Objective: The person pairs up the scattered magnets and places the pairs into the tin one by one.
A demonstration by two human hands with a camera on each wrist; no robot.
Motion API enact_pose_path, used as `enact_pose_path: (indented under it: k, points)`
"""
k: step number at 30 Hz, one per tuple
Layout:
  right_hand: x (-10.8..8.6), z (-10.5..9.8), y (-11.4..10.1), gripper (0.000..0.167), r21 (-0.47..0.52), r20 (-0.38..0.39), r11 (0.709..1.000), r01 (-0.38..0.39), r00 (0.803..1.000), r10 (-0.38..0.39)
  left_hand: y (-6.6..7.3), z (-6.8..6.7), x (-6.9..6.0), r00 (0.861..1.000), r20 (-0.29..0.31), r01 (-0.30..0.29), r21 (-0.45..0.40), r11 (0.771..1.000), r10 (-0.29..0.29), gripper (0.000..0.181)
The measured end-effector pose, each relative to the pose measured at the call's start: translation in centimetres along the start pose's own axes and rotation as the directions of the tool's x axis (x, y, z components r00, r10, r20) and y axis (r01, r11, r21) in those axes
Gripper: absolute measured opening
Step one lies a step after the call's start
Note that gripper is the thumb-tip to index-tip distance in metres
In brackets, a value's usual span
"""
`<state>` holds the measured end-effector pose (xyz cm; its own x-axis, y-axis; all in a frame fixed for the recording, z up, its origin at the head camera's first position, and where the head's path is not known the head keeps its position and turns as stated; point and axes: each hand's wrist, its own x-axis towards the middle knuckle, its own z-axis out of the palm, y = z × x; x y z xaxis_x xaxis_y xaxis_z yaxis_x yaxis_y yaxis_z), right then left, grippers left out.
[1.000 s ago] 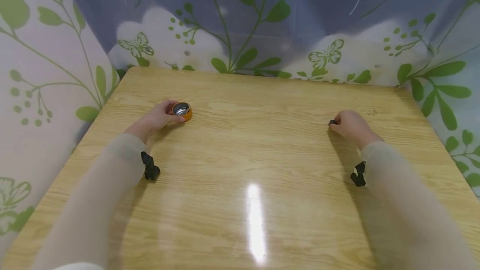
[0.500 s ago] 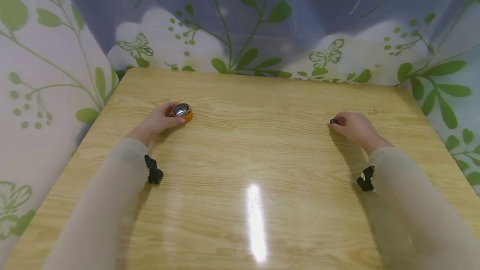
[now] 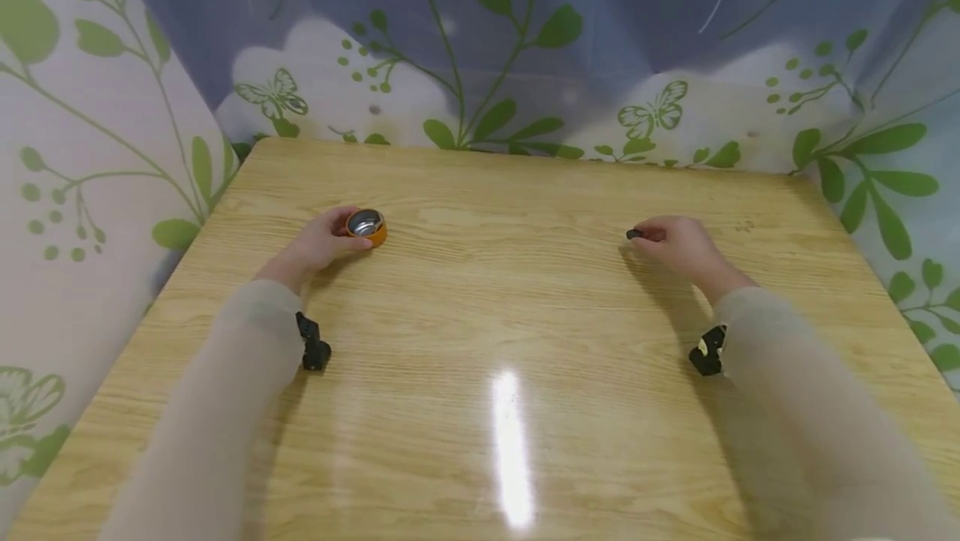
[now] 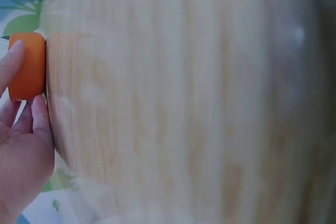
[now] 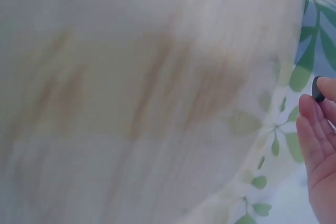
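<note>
Toward the far left of the table, my left hand grips a small round orange bowl with a shiny metal inside. Its opening faces up. In the left wrist view the orange bowl sits on the tabletop, the thumb on its near side and the fingers on another. My right hand, on the far right side, pinches a small flat black disc between thumb and fingertips. The right wrist view shows the black disc held off the table, standing on edge; its exact kind is unclear.
The wood-grain table fills most of the head view, with a bright light reflection near the front. A leaf-patterned curtain hangs at the back and both sides. Faint marks show on the table beyond the right hand.
My right hand has moved left with the black disc, mostly in the last half second. The left hand and the bowl have stayed nearly in place.
</note>
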<state>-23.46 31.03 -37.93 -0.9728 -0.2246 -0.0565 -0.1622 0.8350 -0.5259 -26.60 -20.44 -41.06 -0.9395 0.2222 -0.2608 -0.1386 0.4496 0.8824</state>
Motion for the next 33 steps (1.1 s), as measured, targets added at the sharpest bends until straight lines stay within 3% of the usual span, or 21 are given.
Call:
enact_pose_path:
  k: [6, 19, 33]
  points:
    - [0.7, 0.6, -1.4, 0.039, 0.058, 0.005, 0.998, 0.023, 1.0, -0.023, 0.0, 0.3, 0.1, 1.0, -0.008, 0.013, -0.001, 1.0, -0.013, 0.072]
    - [2.7, 2.5, -3.2, 0.033, 0.072, -0.022, 0.995, 0.072, 0.997, -0.071, -0.3, 0.0, 0.1, 1.0, -0.021, 0.018, 0.016, 1.0, -0.018, 0.073]
    - [3.8, 4.1, -5.8, 0.033, 0.227, -0.094, 0.974, 0.019, 0.996, 0.002, -0.3, 0.1, 0.1, 1.0, -0.023, 0.013, 0.004, 1.0, -0.013, 0.073]
